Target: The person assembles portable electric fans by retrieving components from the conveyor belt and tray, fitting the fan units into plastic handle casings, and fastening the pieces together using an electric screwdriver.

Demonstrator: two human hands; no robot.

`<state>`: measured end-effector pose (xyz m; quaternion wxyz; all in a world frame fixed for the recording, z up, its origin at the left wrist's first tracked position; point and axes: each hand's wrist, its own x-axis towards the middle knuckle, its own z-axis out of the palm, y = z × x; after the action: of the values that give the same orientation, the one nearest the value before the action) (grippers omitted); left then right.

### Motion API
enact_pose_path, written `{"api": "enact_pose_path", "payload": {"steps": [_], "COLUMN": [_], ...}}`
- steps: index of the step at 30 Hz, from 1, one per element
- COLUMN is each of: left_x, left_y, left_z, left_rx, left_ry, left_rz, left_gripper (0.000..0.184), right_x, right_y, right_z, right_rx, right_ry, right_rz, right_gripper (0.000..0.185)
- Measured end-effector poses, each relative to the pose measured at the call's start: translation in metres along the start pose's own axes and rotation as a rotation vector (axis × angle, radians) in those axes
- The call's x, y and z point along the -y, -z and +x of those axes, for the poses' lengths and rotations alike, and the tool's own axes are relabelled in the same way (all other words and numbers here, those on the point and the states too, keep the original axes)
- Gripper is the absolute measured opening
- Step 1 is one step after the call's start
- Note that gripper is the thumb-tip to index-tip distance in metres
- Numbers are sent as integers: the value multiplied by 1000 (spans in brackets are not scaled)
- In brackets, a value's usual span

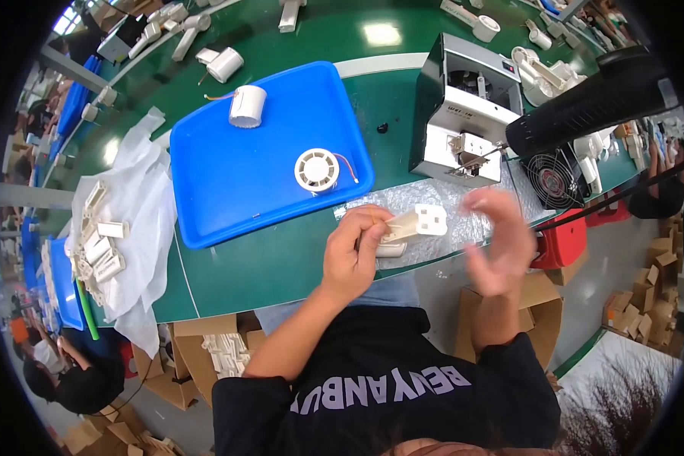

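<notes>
While the left grip (349, 260) clasps a white plastic housing (409, 226) | right grip (503, 245) near it, curved, blurred, released

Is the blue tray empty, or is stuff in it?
Not empty: a white cylinder and a slotted round part sit in the blue tray.

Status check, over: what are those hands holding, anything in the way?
Left hand gripping white plastic part. Right hand open, blurred, apart from it. Nothing visible blocking between them.
</notes>
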<state>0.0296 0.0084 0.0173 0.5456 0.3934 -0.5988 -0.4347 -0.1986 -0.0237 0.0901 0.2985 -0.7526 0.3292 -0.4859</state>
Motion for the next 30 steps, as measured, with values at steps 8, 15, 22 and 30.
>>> {"api": "enact_pose_path", "payload": {"steps": [8, 15, 22, 30], "left_x": [6, 6, 7, 13], "left_y": [-29, -36, -40, -37], "left_z": [7, -2, 4, 4], "left_rx": [-269, -348, -296, -307], "left_ry": [-329, -128, -166, -205], "left_rz": [461, 170, 178, 203], "left_gripper": [6, 10, 14, 16], "right_x": [25, 40, 37, 66], "right_y": [20, 50, 12, 61], "right_z": [125, 120, 165, 106], "right_rx": [-713, -563, -636, 28], "right_ry": [411, 343, 343, 159], "right_rz": [-329, -81, 103, 885], "right_gripper": [60, 62, 43, 65]}}
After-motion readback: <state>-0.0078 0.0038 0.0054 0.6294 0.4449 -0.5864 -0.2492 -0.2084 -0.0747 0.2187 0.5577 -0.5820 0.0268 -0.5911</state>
